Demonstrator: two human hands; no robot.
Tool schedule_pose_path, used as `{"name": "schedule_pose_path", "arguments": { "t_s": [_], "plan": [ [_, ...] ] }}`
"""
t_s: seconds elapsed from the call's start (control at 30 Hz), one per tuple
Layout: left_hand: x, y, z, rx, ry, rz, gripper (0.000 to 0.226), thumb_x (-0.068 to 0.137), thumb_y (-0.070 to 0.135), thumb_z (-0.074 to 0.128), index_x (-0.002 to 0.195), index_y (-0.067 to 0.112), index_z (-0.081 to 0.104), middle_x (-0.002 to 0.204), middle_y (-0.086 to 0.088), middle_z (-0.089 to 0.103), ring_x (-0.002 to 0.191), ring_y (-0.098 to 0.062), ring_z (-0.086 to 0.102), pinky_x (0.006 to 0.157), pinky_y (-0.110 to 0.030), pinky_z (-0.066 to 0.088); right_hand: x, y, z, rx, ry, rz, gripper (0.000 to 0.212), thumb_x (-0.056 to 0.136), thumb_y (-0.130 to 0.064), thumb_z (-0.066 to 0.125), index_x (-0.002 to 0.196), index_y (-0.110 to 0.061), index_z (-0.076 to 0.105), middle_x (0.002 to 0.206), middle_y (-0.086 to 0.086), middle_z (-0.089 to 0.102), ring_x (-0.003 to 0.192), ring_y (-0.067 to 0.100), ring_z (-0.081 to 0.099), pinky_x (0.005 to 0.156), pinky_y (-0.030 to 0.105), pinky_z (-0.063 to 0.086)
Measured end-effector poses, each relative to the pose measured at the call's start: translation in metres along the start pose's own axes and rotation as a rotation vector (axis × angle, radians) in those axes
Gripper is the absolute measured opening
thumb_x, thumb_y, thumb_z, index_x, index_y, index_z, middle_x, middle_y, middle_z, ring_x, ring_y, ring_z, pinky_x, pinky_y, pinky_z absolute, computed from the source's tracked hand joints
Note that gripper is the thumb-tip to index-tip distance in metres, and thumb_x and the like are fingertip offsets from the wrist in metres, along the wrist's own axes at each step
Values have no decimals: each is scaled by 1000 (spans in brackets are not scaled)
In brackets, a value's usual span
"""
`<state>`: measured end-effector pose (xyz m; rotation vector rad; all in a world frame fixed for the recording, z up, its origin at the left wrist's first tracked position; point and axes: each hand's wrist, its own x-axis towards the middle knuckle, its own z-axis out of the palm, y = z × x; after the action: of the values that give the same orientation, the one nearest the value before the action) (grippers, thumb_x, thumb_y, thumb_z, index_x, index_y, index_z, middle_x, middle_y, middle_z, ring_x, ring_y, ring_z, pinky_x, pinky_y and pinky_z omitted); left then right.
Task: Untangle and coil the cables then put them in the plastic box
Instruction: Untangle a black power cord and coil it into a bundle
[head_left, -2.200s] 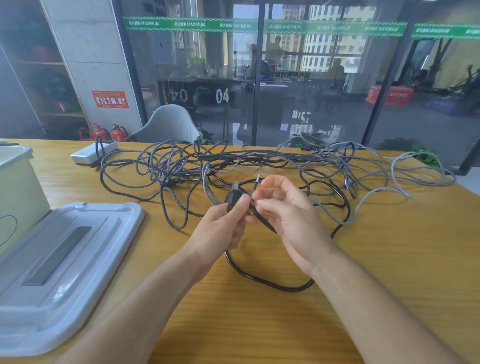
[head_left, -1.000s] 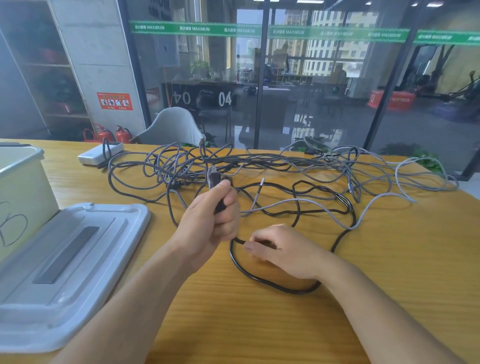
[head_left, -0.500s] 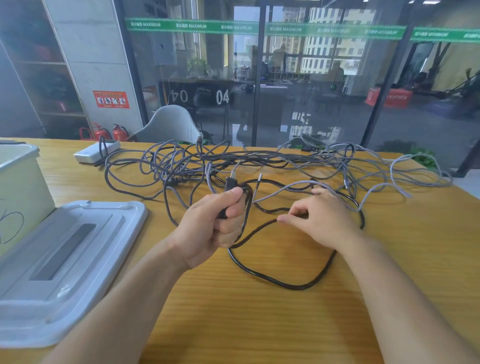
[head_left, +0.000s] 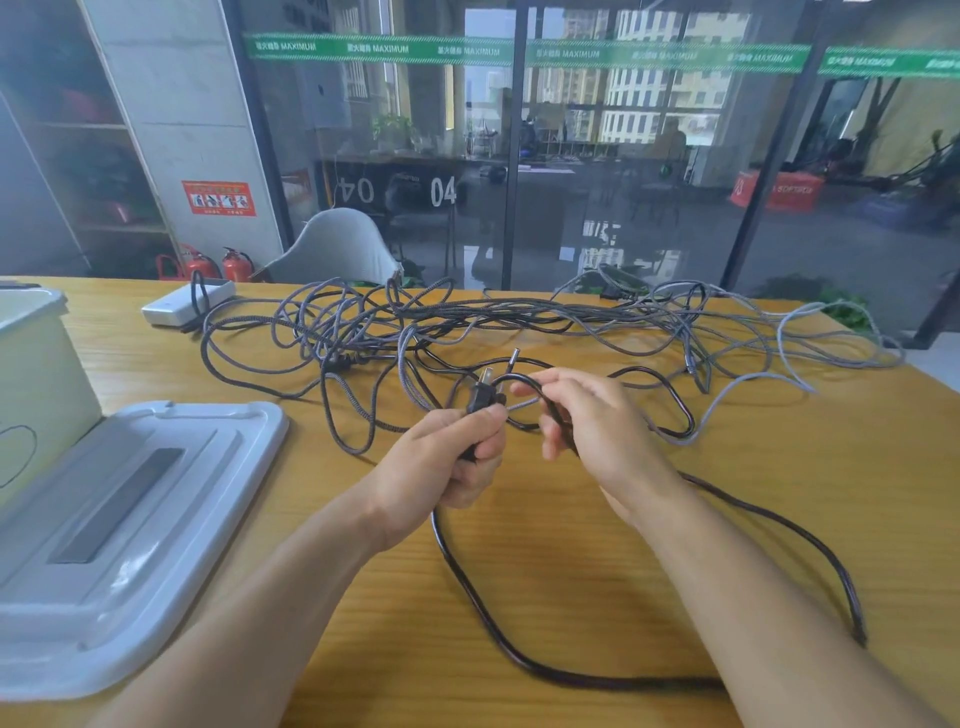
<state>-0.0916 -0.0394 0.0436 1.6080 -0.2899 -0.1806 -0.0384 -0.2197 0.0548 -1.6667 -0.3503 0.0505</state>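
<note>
Near the middle of the wooden counter (head_left: 779, 493), the left hand (head_left: 441, 467) grips the glossy black power cable (head_left: 519, 660) at its plug; the right hand's (head_left: 602, 436) fingers curl round its loop, near the tangled grey braided cables (head_left: 519, 317).

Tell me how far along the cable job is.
Early. Done: nothing coiled or boxed that I can see. In hand: the left hand grips the black cable by its plug while the right hand holds its cord as a first loop. Left: the grey tangle on the table, then loading the plastic box.
</note>
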Motion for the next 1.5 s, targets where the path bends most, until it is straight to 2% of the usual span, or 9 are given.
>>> {"name": "schedule_pose_path", "arguments": {
  "t_s": [0.27, 0.43, 0.6, 0.77, 0.83, 0.93, 1.2, 1.3, 1.5],
  "plan": [
    [2, -5, 3, 49, 130, -1, 41, 112, 33, 39, 74, 18, 38, 60, 3, 25, 55, -16, 18, 48, -22, 20, -8, 1, 8, 77, -55, -66, 16, 98, -12, 71, 112, -14, 79, 95, 8, 79, 83, 12, 73, 78, 25, 59],
    [2, -3, 6, 48, 189, 52, 58, 104, 54, 39, 77, 3, 34, 66, -4, 20, 58, -18, 15, 52, -27, 14, -11, -5, 6, 54, -160, -59, 29, 103, -5, 58, 116, -21, 80, 109, -2, 79, 103, 15, 72, 83, 25, 55],
    [1, -1, 7, 45, 270, 106, 49, 99, 54, 46, 75, 12, 41, 64, -1, 24, 55, -14, 18, 48, -23, 19, -14, -7, 6, 116, -288, -99, 38, 100, 9, 58, 123, -16, 75, 115, 0, 79, 115, 12, 71, 97, 22, 54],
    [2, 1, 6, 4, 345, 69, 41, 109, 40, 45, 78, 13, 44, 61, 2, 25, 55, -15, 17, 49, -25, 16, -14, -7, 5, 92, -237, -113, 24, 96, 2, 70, 114, -14, 73, 104, 5, 79, 101, 19, 75, 90, 30, 60],
    [3, 3, 2, -25, 402, 76, 39, 110, 36, 45, 81, 10, 45, 60, 2, 25, 55, -15, 17, 49, -26, 15, -13, -5, 3, -265, -142, -237, 9, 100, -17, 69, 100, -25, 72, 92, -3, 76, 83, 10, 74, 80, 30, 59],
    [1, 6, -7, -73, 491, 115, 40, 111, 34, 44, 78, 11, 43, 58, 2, 28, 51, -13, 21, 47, -24, 18, -15, -6, -5, -755, -128, -401, 34, 106, -38, 55, 74, -35, 65, 70, -11, 70, 60, 10, 62, 64, 33, 51],
    [-3, 12, -12, -138, 511, 157, 39, 111, 36, 42, 82, 13, 54, 68, -12, 60, 57, -22, 42, 54, -28, 35, -27, -3, 13, -218, -750, -8, 28, 113, -15, 42, 127, -17, 65, 82, 0, 65, 55, 18, 54, 57, 30, 51],
    [-4, 14, -12, -279, 409, 162, 37, 111, 36, 42, 84, 13, 53, 69, -12, 58, 62, -24, 48, 63, -32, 43, -26, 3, 18, -171, -804, 64, 27, 114, -21, 40, 124, -16, 65, 77, -1, 54, 51, 12, 42, 48, 27, 49],
    [-7, 20, -7, -451, 202, 122, 37, 108, 36, 43, 77, 16, 47, 59, -1, 32, 47, -18, 34, 49, -26, 37, -20, 11, 18, -420, -765, 156, 55, 108, -55, 43, 84, -13, 68, 60, -5, 41, 48, 11, 33, 48, 24, 32]
  ]
}}
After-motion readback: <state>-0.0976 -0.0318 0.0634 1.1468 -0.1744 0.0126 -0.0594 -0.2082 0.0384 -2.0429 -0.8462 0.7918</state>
